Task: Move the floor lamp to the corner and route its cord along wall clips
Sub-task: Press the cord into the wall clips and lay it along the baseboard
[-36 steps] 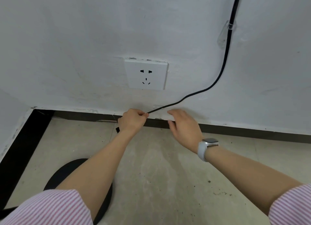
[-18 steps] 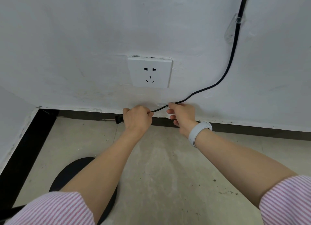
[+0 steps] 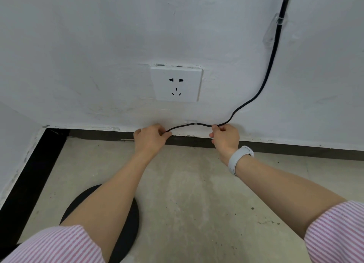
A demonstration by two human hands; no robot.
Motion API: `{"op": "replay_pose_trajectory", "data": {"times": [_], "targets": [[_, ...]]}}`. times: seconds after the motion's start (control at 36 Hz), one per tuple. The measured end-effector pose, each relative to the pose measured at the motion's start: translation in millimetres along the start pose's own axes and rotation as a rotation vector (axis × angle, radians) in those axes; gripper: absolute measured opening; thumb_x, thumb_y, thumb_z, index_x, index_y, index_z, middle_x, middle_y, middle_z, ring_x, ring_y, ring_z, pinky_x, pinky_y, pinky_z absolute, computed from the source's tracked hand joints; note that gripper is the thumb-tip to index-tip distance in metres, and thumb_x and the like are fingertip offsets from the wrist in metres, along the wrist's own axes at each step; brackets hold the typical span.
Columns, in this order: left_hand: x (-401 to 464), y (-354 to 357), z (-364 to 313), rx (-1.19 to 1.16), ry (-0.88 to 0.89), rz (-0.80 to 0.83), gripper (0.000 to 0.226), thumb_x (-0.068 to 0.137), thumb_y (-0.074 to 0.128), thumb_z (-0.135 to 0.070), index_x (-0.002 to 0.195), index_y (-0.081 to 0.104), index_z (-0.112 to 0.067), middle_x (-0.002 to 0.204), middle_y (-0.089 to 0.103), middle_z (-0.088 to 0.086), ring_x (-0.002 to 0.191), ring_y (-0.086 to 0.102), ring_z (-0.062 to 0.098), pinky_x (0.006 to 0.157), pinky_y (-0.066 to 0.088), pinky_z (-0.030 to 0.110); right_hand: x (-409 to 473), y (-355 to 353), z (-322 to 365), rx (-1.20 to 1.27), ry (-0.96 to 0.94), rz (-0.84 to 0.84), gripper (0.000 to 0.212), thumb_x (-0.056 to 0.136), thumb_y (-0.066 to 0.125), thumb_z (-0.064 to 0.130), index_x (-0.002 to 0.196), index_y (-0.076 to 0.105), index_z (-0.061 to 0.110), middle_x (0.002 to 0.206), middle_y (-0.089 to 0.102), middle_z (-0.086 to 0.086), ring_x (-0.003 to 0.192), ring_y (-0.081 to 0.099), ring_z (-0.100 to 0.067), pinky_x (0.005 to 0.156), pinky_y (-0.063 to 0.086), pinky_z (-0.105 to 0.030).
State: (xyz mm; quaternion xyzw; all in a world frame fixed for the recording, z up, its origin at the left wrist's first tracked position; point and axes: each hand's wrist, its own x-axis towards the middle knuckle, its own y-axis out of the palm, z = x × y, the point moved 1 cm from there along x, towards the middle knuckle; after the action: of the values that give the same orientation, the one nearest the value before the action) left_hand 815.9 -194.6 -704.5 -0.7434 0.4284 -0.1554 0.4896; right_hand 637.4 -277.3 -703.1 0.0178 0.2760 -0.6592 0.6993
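Observation:
A thin black lamp cord runs down the white wall from the top right and passes through a clear wall clip. It curves left near the skirting. My right hand pinches the cord low on the wall, and my left hand is closed on its end section. A short arched stretch of cord spans between the two hands, just below the white wall socket. The plug is hidden inside my left fist. The lamp's round black base lies on the floor under my left forearm.
A dark skirting strip lines the foot of the wall and turns along the left wall at the corner. The floor is bare grey concrete. A white watch sits on my right wrist.
My right hand reached the cord, gripped it and slid right, stretching a length of cord between both hands. The plug tip seen by my left fist is now hidden.

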Motion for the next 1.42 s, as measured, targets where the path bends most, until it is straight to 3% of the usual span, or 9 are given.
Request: {"op": "replay_pose_trajectory", "data": {"times": [0.19,0.47,0.64,0.83,0.97,1.08,1.14,1.22,1.42], "targets": [[6,-5,-7,-0.298,-0.203,0.067,0.024,0.079,0.066,-0.039,0.077,0.064,-0.016,0.083,0.07,0.01,0.083,0.066,0.029,0.08,0.054,0.039,2,-2,-2,-0.008,0.007,-0.01,0.024,0.086,0.052,0.02,0.063,0.052,0.016,0.061,0.061,-0.001,0.061,0.055,-0.021,0.074,0.052,-0.041],[8,-1,-21,-0.644,-0.398,0.07,0.027,0.071,0.078,-0.023,0.057,0.059,-0.01,0.057,0.06,0.005,0.049,0.055,0.017,0.069,0.053,0.032,6,-10,-1,-0.006,0.001,-0.032,0.023,0.086,0.052,0.019,0.063,0.052,0.016,0.06,0.061,0.001,0.059,0.054,-0.02,0.074,0.052,-0.042],[5,-12,-27,-0.553,-0.108,-0.055,0.003,0.077,0.068,-0.01,0.078,0.067,-0.013,0.074,0.066,0.001,0.072,0.062,0.018,0.073,0.047,0.026,10,-23,-6,-0.016,0.001,-0.044,0.023,0.086,0.052,0.021,0.064,0.053,0.016,0.061,0.061,0.001,0.059,0.053,-0.02,0.072,0.051,-0.04],[-11,-6,-25,-0.357,0.074,-0.156,0.016,0.082,0.058,-0.003,0.096,0.065,-0.007,0.095,0.069,0.004,0.084,0.061,0.02,0.075,0.042,0.022,13,-26,-6,-0.055,0.015,-0.05,0.025,0.086,0.052,0.021,0.062,0.053,0.016,0.06,0.062,0.0,0.062,0.057,-0.025,0.073,0.054,-0.043],[-11,-9,-23,-0.623,-0.188,-0.025,0.027,0.084,0.06,-0.009,0.11,0.059,-0.009,0.103,0.057,0.0,0.098,0.053,0.017,0.088,0.042,0.026,25,-39,-12,-0.122,0.007,-0.062,0.028,0.085,0.053,0.018,0.058,0.051,0.017,0.07,0.069,-0.012,0.064,0.06,-0.03,0.072,0.055,-0.047],[-15,-9,-14,-1.018,-0.628,0.185,0.012,0.09,0.05,-0.01,0.101,0.053,-0.011,0.087,0.049,0.006,0.097,0.049,0.027,0.079,0.042,0.037,38,-50,-23,-0.162,0.02,-0.1,0.027,0.084,0.055,0.021,0.058,0.05,0.019,0.083,0.069,-0.023,0.076,0.066,-0.039,0.072,0.056,-0.05],[-17,-5,-12,-1.166,-0.753,0.307,0.03,0.092,0.047,-0.011,0.122,0.046,-0.006,0.11,0.05,0.013,0.112,0.051,0.033,0.089,0.041,0.042,40,-53,-24,-0.16,0.021,-0.104,0.027,0.084,0.056,0.021,0.058,0.051,0.019,0.08,0.069,-0.022,0.072,0.065,-0.038,0.072,0.056,-0.052],[-18,2,-18,-1.367,-0.803,0.416,0.038,0.094,0.043,-0.008,0.13,0.038,0.002,0.14,0.04,0.02,0.126,0.045,0.035,0.101,0.037,0.046,37,-53,-21,-0.129,0.03,-0.1,0.026,0.084,0.056,0.018,0.058,0.051,0.018,0.078,0.069,-0.022,0.064,0.059,-0.031,0.073,0.056,-0.053],[-16,9,-36,-1.667,-0.876,0.388,0.014,0.092,0.053,-0.009,0.095,0.05,0.004,0.125,0.053,0.017,0.121,0.051,0.026,0.094,0.042,0.039,25,-55,-10,-0.05,0.049,-0.056,0.023,0.089,0.051,0.012,0.065,0.05,0.011,0.064,0.059,-0.013,0.046,0.049,-0.022,0.049,0.048,-0.032]]}}
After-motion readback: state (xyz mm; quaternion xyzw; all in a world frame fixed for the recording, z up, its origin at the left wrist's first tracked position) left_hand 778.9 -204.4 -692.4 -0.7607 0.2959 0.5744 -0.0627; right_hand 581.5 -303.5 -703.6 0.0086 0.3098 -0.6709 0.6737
